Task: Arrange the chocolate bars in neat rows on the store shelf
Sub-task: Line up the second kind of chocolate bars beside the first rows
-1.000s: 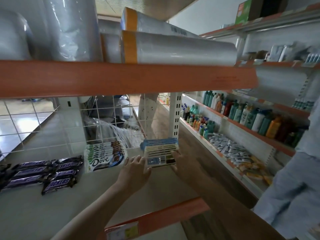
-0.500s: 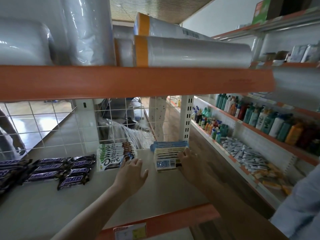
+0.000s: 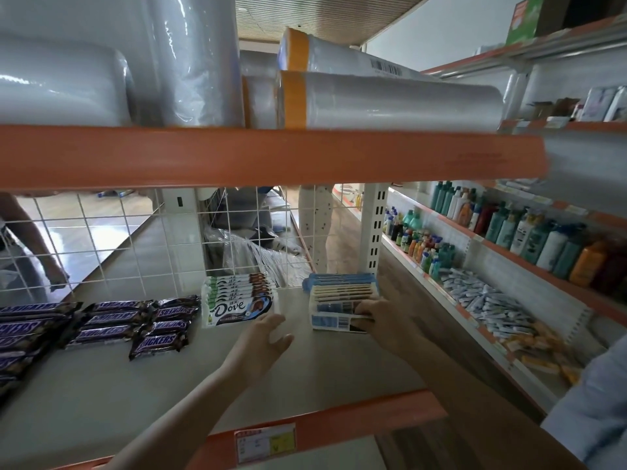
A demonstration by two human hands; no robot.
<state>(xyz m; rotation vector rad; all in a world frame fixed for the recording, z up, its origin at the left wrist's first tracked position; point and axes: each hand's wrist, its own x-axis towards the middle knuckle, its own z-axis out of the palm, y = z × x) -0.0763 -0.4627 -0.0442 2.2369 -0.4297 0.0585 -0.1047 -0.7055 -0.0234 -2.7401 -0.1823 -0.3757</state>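
Observation:
A stack of Dove chocolate bars (image 3: 237, 300) stands on the grey shelf (image 3: 101, 395) against the wire grid. To its right is a stack of blue and white chocolate bars (image 3: 339, 293). My left hand (image 3: 263, 346) is open with fingers spread, just in front of the Dove stack's right front corner. My right hand (image 3: 378, 320) curls its fingers over the right end of the front blue and white bars. Rows of Snickers bars (image 3: 112, 323) lie at the left of the shelf.
A white wire grid (image 3: 135, 245) backs the shelf. An orange beam (image 3: 271, 154) with plastic rolls runs overhead. A price tag (image 3: 264, 442) sits on the front edge. Bottles (image 3: 529, 228) fill the right-hand shelves. A person's blue sleeve (image 3: 597, 415) is at right, another person (image 3: 23, 239) behind the grid.
My left hand has moved left and forward to the Dove stack's corner. My right hand's fingers have shifted from the side of the blue and white stack onto its front bars.

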